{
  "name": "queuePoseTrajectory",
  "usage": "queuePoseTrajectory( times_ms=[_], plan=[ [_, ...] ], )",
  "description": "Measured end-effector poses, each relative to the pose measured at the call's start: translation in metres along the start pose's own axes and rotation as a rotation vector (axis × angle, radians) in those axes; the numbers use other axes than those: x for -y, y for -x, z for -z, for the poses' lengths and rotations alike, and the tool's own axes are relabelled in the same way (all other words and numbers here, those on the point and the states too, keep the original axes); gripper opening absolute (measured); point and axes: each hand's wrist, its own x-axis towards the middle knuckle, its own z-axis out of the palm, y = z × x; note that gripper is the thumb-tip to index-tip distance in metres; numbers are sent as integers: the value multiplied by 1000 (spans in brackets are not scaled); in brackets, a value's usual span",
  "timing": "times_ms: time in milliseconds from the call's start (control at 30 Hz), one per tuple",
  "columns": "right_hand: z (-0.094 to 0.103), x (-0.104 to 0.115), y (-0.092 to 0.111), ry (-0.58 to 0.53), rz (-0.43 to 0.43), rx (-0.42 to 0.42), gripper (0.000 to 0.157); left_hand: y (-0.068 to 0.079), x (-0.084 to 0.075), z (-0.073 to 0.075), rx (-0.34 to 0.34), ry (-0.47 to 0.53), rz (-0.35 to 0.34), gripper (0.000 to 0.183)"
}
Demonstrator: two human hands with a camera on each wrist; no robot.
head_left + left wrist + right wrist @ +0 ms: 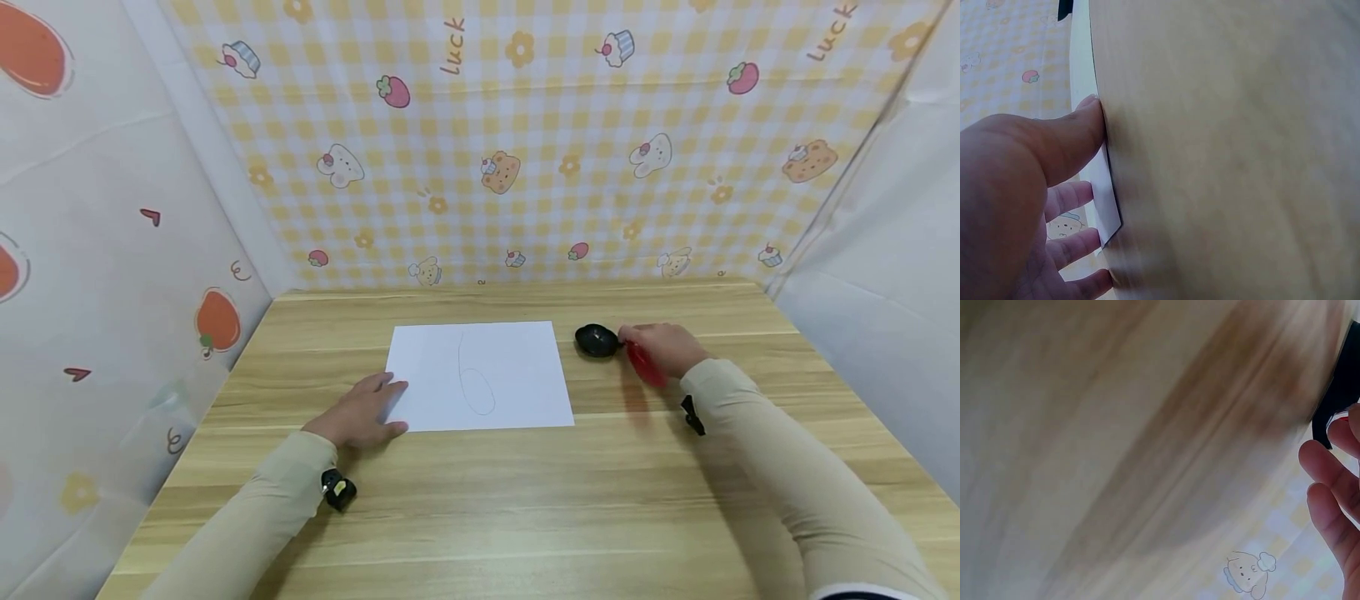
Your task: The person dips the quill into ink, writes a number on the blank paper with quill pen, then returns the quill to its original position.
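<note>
A white sheet of paper (521, 375) with a thin looping line drawn on it lies flat on the wooden table. My left hand (362, 412) rests on its left edge, fingers spread; the left wrist view shows the thumb and fingertips along the paper's (1105, 203) edge. To the right of the sheet, my right hand (670, 350) pinches a red thing (643, 364), blurred and of unclear kind. Just left of those fingertips sits a black, oval, shiny thing (597, 341); whether it joins the red part I cannot tell. In the right wrist view, a black piece (1338, 378) shows beside the fingers (1325, 465).
The wooden table (487, 508) reaches back to a yellow-checked cloth (517, 125) with cartoon prints. White cloth (97, 275) hangs on the left and more white cloth (885, 250) on the right. Small black devices (339, 490) are strapped at both wrists.
</note>
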Motion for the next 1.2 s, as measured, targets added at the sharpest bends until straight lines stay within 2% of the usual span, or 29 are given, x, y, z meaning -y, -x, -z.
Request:
queuePoseTrajectory(
  times_ms=[400, 633, 867, 1200],
  plan=[
    [-7, -1, -5, 15, 39, -53, 20, -1, 0, -1, 13, 6, 25, 68],
    [0, 7, -5, 0, 1, -27, 14, 0, -1, 1, 10, 3, 19, 68],
    [3, 9, -5, -26, -37, 16, 14, 0, -1, 0, 4, 2, 4, 67],
    [0, 7, -6, -13, -35, 46, 18, 0, -1, -1, 12, 4, 10, 67]
  ],
)
